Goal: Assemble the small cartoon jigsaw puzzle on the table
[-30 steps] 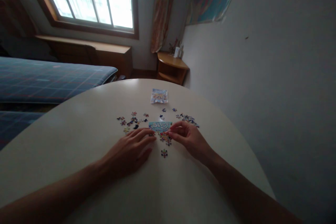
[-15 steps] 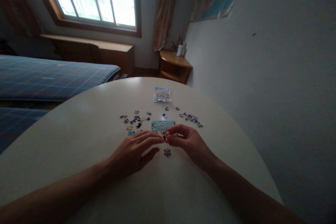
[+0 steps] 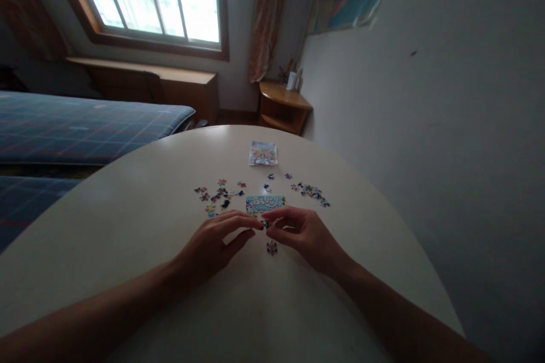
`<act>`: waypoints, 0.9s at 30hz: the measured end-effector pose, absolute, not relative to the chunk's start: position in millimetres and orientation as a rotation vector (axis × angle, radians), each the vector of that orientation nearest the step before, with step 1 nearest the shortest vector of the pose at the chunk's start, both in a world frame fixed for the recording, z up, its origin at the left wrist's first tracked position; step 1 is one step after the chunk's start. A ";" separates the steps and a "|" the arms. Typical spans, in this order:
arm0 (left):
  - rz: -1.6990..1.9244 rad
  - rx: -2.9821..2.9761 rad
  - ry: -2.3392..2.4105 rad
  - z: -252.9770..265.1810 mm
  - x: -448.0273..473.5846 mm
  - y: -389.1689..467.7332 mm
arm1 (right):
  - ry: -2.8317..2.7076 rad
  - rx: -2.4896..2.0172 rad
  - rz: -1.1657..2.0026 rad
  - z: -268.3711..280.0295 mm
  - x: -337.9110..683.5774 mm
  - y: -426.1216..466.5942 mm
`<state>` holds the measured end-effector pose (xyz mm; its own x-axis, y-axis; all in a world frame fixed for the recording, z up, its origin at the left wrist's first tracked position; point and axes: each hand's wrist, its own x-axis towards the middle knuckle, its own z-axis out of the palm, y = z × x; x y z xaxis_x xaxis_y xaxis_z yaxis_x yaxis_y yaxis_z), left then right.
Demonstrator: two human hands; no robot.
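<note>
An assembled strip of jigsaw puzzle (image 3: 264, 203), blue with white lettering, lies flat on the white table in front of me. At its lower edge, my right hand (image 3: 298, 232) has thumb and index finger closed round a small dark puzzle piece (image 3: 267, 224). My left hand (image 3: 223, 236) rests low from the other side, fingers stretched out and thumb apart, its fingertips beside that piece. A loose puzzle piece (image 3: 271, 248) lies just below the hands. My fingers hide part of the strip's lower edge.
Loose pieces (image 3: 221, 194) are scattered left of the strip, and more pieces (image 3: 313, 191) sit to its right. Beyond lies a printed packet (image 3: 263, 153). The round table (image 3: 140, 210) stands near a bed (image 3: 93, 127) and a white wall (image 3: 447, 142).
My right hand's fingertips have shifted slightly left along the strip's lower edge. The left fingertips have drawn back a little, and its thumb has moved up closer to the fingers.
</note>
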<state>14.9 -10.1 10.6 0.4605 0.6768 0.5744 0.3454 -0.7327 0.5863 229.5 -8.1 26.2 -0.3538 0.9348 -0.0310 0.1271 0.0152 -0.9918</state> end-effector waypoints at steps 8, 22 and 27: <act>1.026 2.470 0.896 9.3 13.8 -12.1 | -1.966 -1.244 0.929 36.5 244.1 -0.7; 0.758 2.714 0.897 -5.6 7.2 -6.0 | -2.101 -1.254 0.833 22.4 253.1 8.5; 0.731 2.693 0.868 -1.8 8.1 -6.8 | -2.143 -1.221 0.791 21.7 252.3 10.6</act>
